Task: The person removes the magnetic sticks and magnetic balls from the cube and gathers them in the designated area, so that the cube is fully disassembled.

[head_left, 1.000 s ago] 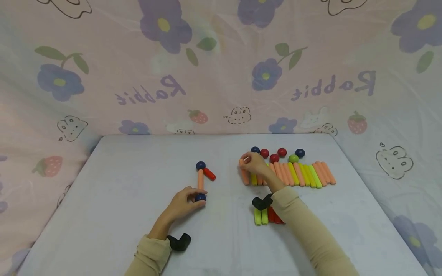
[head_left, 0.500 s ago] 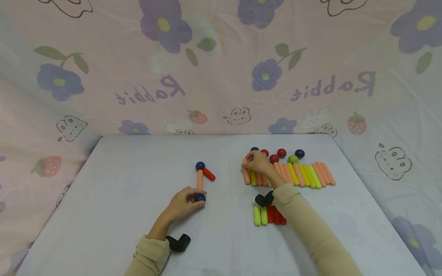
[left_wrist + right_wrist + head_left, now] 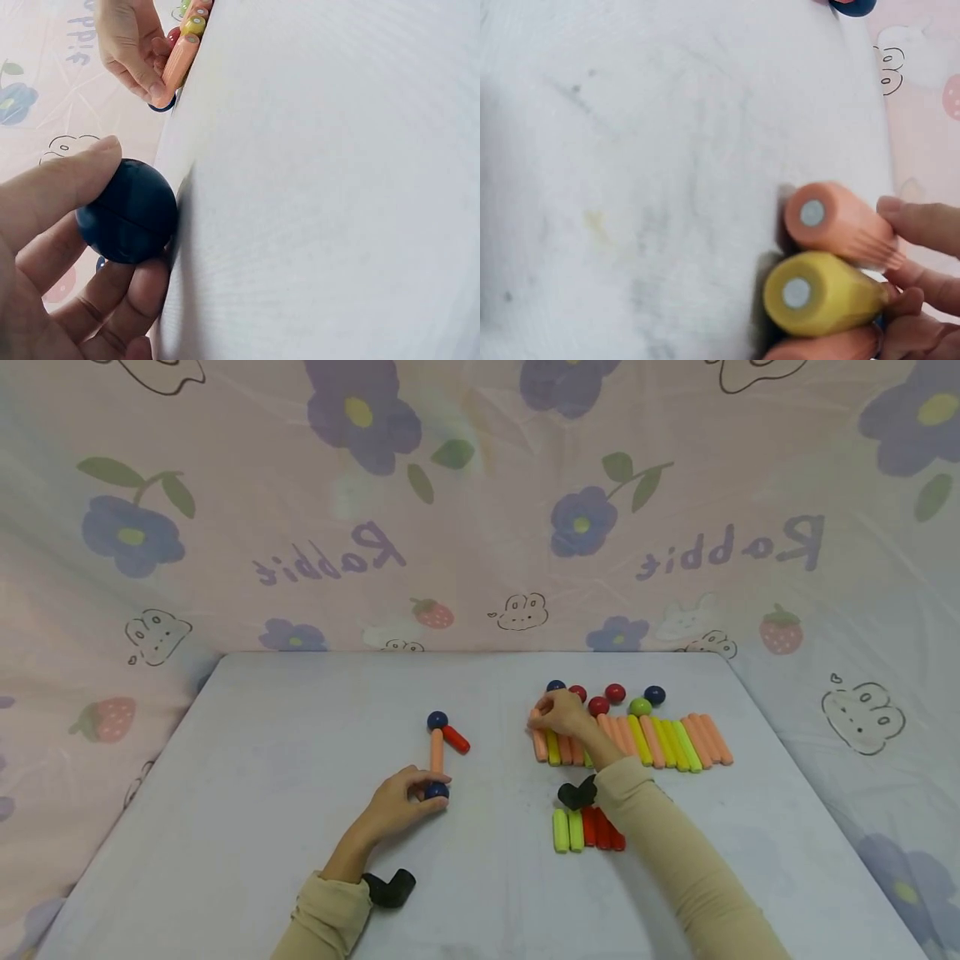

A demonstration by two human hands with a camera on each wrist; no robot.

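My left hand [image 3: 396, 802] holds a dark blue ball [image 3: 129, 214] between thumb and fingers. From that ball an orange rod [image 3: 437, 750] runs away from me to a second dark blue ball [image 3: 437, 720], where a short red rod [image 3: 456, 739] slants off to the right. Over at the row of rods, my right hand [image 3: 564, 713] pinches the leftmost orange rod [image 3: 844, 225] near its far end. It lies beside a yellow rod [image 3: 825, 294] in the right wrist view; both show grey discs on their near ends. The right hand covers part of the row.
Orange, yellow and green rods [image 3: 651, 743] continue the row to the right. Behind them lie several loose balls, red [image 3: 615, 692], green [image 3: 640, 706] and blue [image 3: 655, 695]. Closer to me are two short green rods [image 3: 561, 831] and several short red rods [image 3: 603, 829].
My right hand has shifted slightly right with the orange rod, bringing it nearer the yellow one. The left hand stays in place on its ball.
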